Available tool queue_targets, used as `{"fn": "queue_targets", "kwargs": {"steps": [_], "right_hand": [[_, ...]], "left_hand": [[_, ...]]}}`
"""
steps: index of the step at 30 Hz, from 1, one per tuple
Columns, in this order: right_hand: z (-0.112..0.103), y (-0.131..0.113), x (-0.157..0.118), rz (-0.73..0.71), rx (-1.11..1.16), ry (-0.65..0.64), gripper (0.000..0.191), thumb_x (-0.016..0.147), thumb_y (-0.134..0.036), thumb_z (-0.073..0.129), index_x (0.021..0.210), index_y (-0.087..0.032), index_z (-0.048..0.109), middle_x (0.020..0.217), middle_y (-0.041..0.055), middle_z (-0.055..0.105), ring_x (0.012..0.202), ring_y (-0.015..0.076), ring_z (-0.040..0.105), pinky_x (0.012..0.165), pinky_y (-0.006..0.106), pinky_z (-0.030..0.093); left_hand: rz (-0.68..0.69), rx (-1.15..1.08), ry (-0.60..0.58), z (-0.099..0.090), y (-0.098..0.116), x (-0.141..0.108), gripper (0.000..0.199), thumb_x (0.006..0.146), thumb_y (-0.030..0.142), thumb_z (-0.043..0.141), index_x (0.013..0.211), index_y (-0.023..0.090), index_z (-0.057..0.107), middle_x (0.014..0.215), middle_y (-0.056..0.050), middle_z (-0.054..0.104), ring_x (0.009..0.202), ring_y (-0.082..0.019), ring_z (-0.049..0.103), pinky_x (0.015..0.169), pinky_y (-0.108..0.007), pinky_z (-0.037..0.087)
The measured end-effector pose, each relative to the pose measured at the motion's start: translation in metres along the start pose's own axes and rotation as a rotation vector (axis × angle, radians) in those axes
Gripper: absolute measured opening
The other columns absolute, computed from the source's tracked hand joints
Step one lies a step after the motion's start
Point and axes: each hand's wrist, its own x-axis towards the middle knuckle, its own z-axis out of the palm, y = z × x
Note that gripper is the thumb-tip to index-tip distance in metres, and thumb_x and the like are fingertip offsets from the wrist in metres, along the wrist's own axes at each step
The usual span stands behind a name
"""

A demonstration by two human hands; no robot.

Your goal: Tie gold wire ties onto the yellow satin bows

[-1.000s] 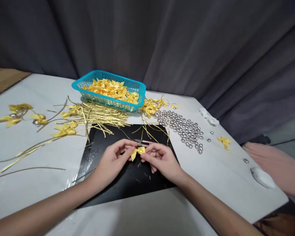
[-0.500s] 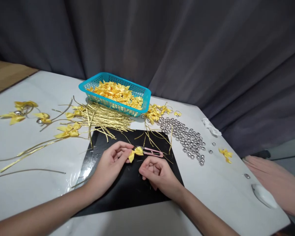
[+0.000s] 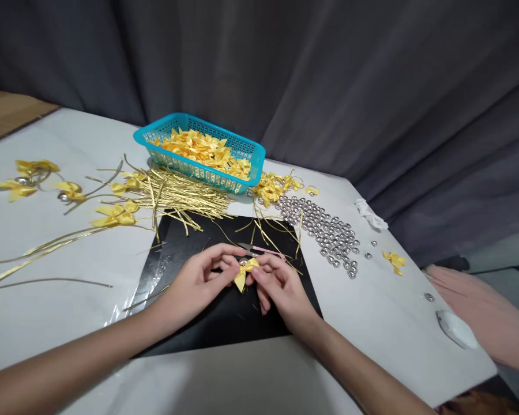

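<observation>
Above the black mat (image 3: 190, 328), a small yellow ribbon bow (image 3: 244, 275) is pinched between the fingertips of both hands. My left hand (image 3: 211, 271) grips its left side, and my right hand (image 3: 277, 282) has thumb and finger on its right side. A small silver piece shows at the top of the bow. Just behind the fingers lies a pair of pink-handled snips (image 3: 268, 252), partly covered by my hands. Gold twist ties (image 3: 185, 193) are piled at the mat's far edge.
A blue basket (image 3: 199, 171) of yellow bows stands at the back. Silver beads (image 3: 324, 230) are spread to the right, near a loose bow (image 3: 394, 262) and a white mouse-like object (image 3: 456, 329). More bows (image 3: 115, 214) and long gold ties lie left.
My right hand has moved up and left to the bow and now pinches it. The bow has shifted slightly right with my left hand. The whole view has tilted a little.
</observation>
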Motion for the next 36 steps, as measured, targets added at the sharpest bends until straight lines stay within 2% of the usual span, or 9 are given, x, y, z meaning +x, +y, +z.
{"fn": "queue_targets", "kwargs": {"steps": [3, 5, 7, 9, 13, 21, 29, 32, 36], "right_hand": [[0.0, -0.005, -0.003, -0.09, 0.006, 0.064, 0.04, 0.078, -0.042, 0.061, 0.11, -0.023, 0.044, 0.107, 0.0036, 0.053, 0.044, 0.0003, 0.043, 0.039, 0.017, 0.043], [0.001, -0.009, -0.004, -0.076, -0.02, -0.015, 0.05, 0.077, -0.041, 0.063, 0.119, -0.026, 0.041, 0.109, 0.0041, 0.052, 0.046, 0.0009, 0.044, 0.04, 0.017, 0.044], [0.002, -0.011, -0.003, 0.005, -0.073, -0.118, 0.045, 0.075, -0.043, 0.063, 0.112, -0.021, 0.048, 0.089, 0.0007, 0.056, 0.041, 0.0011, 0.04, 0.036, 0.016, 0.039], [0.002, -0.011, -0.002, 0.077, -0.142, -0.151, 0.036, 0.076, -0.048, 0.061, 0.094, -0.017, 0.055, 0.068, -0.0037, 0.052, 0.036, 0.0011, 0.036, 0.032, 0.014, 0.032], [-0.001, -0.014, -0.002, 0.1, -0.227, -0.18, 0.039, 0.081, -0.053, 0.052, 0.072, -0.015, 0.052, 0.058, -0.0051, 0.044, 0.036, 0.0015, 0.033, 0.032, 0.014, 0.025], [-0.006, -0.024, -0.006, -0.069, -0.35, -0.155, 0.044, 0.082, -0.055, 0.05, 0.062, -0.016, 0.044, 0.053, -0.0051, 0.034, 0.048, 0.0056, 0.026, 0.045, 0.021, 0.02], [-0.01, -0.025, -0.006, -0.151, -0.437, -0.188, 0.038, 0.085, -0.047, 0.048, 0.063, -0.016, 0.046, 0.065, -0.0003, 0.042, 0.061, 0.0101, 0.037, 0.055, 0.023, 0.029], [-0.009, -0.028, -0.006, -0.19, -0.468, -0.169, 0.037, 0.085, -0.043, 0.048, 0.061, -0.016, 0.047, 0.069, 0.0012, 0.043, 0.065, 0.0113, 0.041, 0.056, 0.023, 0.032], [-0.008, -0.034, -0.007, -0.24, -0.441, -0.152, 0.033, 0.085, -0.039, 0.049, 0.061, -0.016, 0.049, 0.079, 0.0042, 0.047, 0.075, 0.013, 0.046, 0.057, 0.023, 0.034]], "left_hand": [[0.021, 0.016, 0.019, -0.001, 0.001, -0.001, 0.02, 0.074, 0.031, 0.065, 0.088, 0.017, 0.066, 0.073, -0.003, 0.063, 0.069, -0.015, 0.059, 0.064, -0.024, 0.05], [0.044, 0.016, 0.005, -0.002, 0.001, -0.001, 0.02, 0.075, 0.031, 0.065, 0.09, 0.017, 0.066, 0.075, -0.003, 0.064, 0.07, -0.015, 0.059, 0.064, -0.024, 0.05], [0.06, 0.001, -0.005, -0.002, 0.001, -0.002, 0.021, 0.075, 0.031, 0.064, 0.091, 0.018, 0.065, 0.076, -0.003, 0.064, 0.069, -0.015, 0.06, 0.065, -0.025, 0.051], [0.068, -0.005, 0.01, -0.002, 0.001, -0.002, 0.021, 0.075, 0.032, 0.064, 0.09, 0.018, 0.064, 0.073, -0.003, 0.064, 0.068, -0.015, 0.06, 0.063, -0.025, 0.051], [0.083, 0.02, 0.103, -0.002, 0.0, -0.003, 0.02, 0.074, 0.032, 0.065, 0.086, 0.017, 0.063, 0.072, -0.002, 0.062, 0.068, -0.014, 0.059, 0.061, -0.024, 0.049], [0.087, 0.078, 0.075, -0.001, -0.001, -0.003, 0.016, 0.077, 0.031, 0.062, 0.087, 0.019, 0.065, 0.072, -0.001, 0.061, 0.068, -0.014, 0.056, 0.058, -0.022, 0.045], [-0.015, 0.193, -0.223, -0.003, 0.002, -0.002, 0.018, 0.077, 0.032, 0.059, 0.084, 0.016, 0.064, 0.071, 0.0, 0.059, 0.064, -0.012, 0.051, 0.058, -0.022, 0.042], [0.0, 0.221, -0.21, -0.003, 0.001, -0.002, 0.018, 0.077, 0.032, 0.059, 0.084, 0.016, 0.064, 0.073, 0.0, 0.057, 0.066, -0.013, 0.051, 0.058, -0.022, 0.042], [0.091, 0.159, -0.157, -0.004, 0.002, -0.001, 0.013, 0.077, 0.029, 0.059, 0.079, 0.017, 0.064, 0.09, -0.004, 0.059, 0.087, -0.017, 0.055, 0.071, -0.024, 0.044]]}}
